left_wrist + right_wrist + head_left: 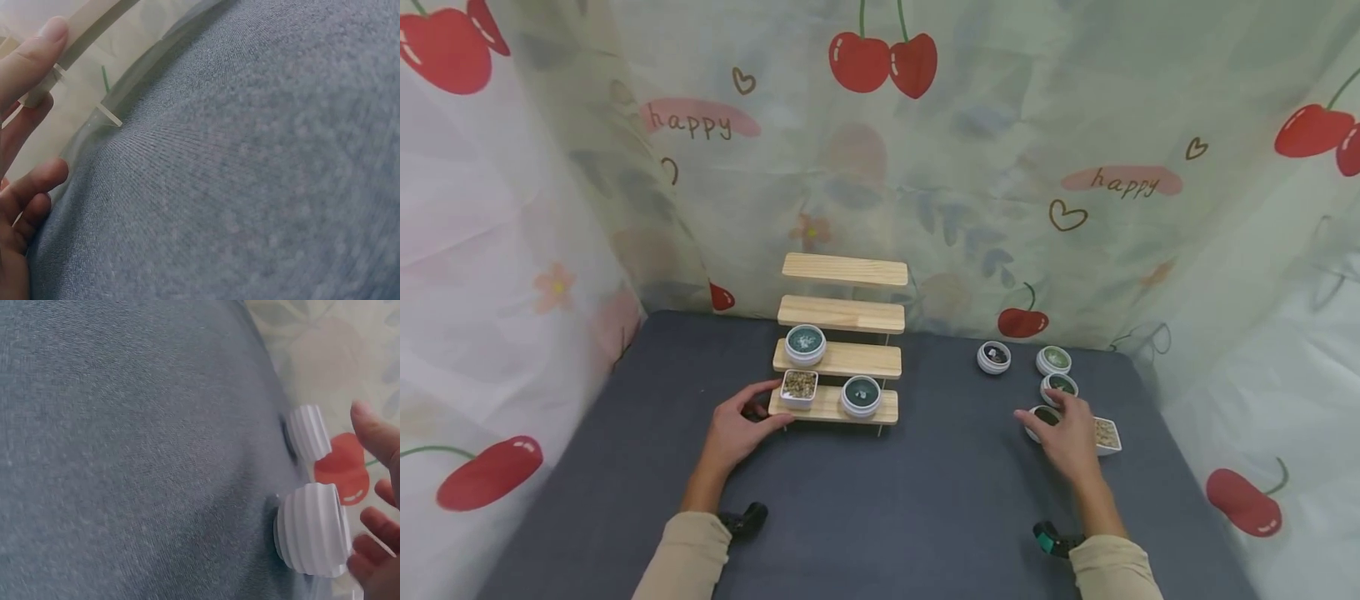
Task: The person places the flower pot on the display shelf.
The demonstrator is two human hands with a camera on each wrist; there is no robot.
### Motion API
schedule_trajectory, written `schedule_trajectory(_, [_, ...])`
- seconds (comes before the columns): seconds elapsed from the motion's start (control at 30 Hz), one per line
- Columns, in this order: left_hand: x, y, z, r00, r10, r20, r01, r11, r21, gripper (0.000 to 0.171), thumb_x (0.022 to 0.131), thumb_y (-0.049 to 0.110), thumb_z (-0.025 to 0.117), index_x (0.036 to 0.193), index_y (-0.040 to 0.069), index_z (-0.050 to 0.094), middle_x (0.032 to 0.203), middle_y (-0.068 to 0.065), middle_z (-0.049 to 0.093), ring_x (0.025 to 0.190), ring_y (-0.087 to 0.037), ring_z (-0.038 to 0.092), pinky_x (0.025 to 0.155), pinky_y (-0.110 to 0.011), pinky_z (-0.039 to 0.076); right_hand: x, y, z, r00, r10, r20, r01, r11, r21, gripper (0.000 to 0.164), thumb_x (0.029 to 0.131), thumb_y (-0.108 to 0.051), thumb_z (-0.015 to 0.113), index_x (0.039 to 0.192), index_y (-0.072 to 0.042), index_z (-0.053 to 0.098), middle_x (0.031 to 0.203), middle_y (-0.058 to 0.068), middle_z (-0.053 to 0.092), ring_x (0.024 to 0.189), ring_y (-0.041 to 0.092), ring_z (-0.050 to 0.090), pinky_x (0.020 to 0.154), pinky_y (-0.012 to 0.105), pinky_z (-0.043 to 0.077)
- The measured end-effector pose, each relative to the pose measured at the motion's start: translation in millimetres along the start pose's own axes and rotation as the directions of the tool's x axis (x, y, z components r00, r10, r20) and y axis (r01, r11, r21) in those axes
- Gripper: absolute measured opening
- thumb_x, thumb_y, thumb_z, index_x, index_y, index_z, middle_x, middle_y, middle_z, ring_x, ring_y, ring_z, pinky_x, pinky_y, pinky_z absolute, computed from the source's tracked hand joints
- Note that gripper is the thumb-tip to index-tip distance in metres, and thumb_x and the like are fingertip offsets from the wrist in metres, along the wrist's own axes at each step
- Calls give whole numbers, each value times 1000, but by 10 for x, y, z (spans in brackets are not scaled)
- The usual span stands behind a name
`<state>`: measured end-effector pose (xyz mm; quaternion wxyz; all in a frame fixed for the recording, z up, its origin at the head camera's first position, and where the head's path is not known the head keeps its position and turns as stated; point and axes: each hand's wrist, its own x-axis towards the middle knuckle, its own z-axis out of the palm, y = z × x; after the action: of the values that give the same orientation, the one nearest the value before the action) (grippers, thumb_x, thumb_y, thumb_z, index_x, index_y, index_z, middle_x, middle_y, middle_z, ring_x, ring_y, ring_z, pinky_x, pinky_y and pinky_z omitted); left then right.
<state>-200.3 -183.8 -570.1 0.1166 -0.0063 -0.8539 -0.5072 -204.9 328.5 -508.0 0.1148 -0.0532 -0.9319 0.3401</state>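
My left hand (737,427) is at the left end of a wooden tiered stand (883,407), thumb along the bottom shelf's front and fingers behind, gripping that end. Beside those fingers, a square white pot (799,402) with tan granules sits on the bottom shelf. A round pot with a dark green top (861,396) stands to its right; another round pot (805,340) is one shelf up. Spread fingers of my right hand (1070,437) hover over a round dark-topped pot (1043,417). The right wrist view shows a ribbed white pot (310,530) just below the fingertips.
Around the right hand stand a green-topped pot (1054,360), another round pot (1060,385) and a square pot of pale granules (1107,435). Farther left is a dark-filled round pot (994,357). Cherry-print curtains (970,167) enclose the dark cloth-covered table (910,508) on the back and sides.
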Motion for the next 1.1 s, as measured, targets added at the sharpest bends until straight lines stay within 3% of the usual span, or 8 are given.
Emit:
schedule_trajectory(0.1, [-2,-2,9,1000,0,3,0,1000,-6,63,73,44,92,130,31,69,91,-5,69,76,-12,58,67,-27,45,-22,21,15,1000,23,-20,-23,1000,-11,72,85,-31,85,140,6,56,138,29,55,131,44,48,111,58,35])
schedule_trajectory(0.43, [-14,-26,-2,1000,-28,10,28,1000,5,63,74,50,90,130,34,68,86,-3,68,75,-16,59,66,-28,45,-73,86,80,996,92,20,-91,995,-51,73,87,-21,80,145,9,46,141,32,48,135,46,41,114,58,30])
schedule_trajectory(0.83, [9,-19,3,1000,-24,13,24,1000,14,63,73,52,89,130,35,68,85,-3,68,75,-18,59,65,-28,45,-34,105,45,995,92,36,-87,990,-111,71,88,-26,79,141,12,51,136,36,56,129,52,52,109,60,38])
schedule_trajectory(1.1, [9,-15,0,999,-26,20,26,1000,4,63,73,51,89,131,36,67,85,-3,67,74,-17,59,65,-28,45,22,-154,-1,996,75,54,-72,996,-52,74,88,-33,81,143,7,52,140,31,54,131,46,51,107,59,40])
